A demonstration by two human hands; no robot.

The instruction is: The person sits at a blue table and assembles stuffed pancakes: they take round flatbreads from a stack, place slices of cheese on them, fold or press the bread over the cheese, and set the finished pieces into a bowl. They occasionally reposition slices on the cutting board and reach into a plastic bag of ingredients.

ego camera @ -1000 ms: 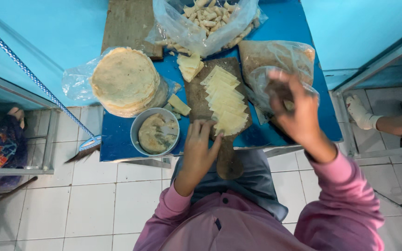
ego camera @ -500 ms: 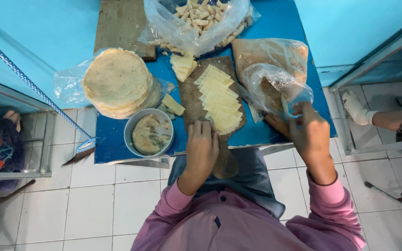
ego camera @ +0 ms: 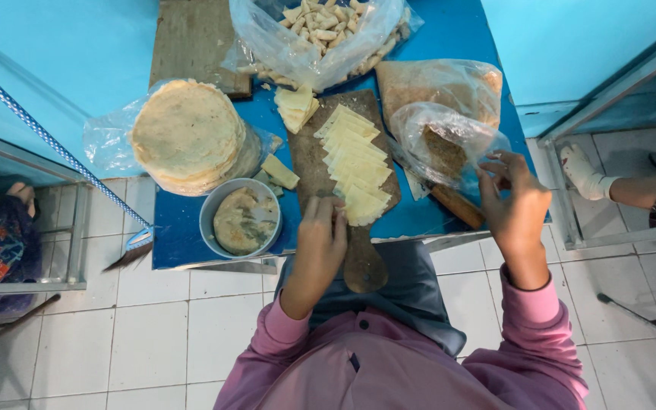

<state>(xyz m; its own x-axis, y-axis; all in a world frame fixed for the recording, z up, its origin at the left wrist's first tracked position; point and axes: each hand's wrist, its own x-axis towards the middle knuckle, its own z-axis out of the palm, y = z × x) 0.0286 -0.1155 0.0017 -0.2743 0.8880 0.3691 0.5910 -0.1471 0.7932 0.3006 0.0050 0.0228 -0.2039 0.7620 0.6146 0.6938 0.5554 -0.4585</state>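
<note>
A wooden cutting board [ego camera: 305, 156] lies on the blue table [ego camera: 184, 243] and carries an overlapping row of pale cut wrappers [ego camera: 354, 163]. My left hand [ego camera: 319, 244] rests flat on the board's near end, fingertips at the nearest wrapper, holding nothing. My right hand [ego camera: 514, 201] is at the right side of a clear plastic bag of brown filling [ego camera: 442, 140], its fingers pinching the bag's edge. A knife with a wooden handle [ego camera: 457, 206] lies just below the bag.
A stack of round flat wrappers [ego camera: 187, 133] sits on plastic at the left, with a metal bowl of paste [ego camera: 244, 220] before it. A bag of rolled pieces [ego camera: 328, 30] is at the back. Another person's socked foot [ego camera: 582, 173] is at the right.
My right hand came down from a raised position to the filling bag, then shifted to the bag's right edge. My left hand stayed on the board.
</note>
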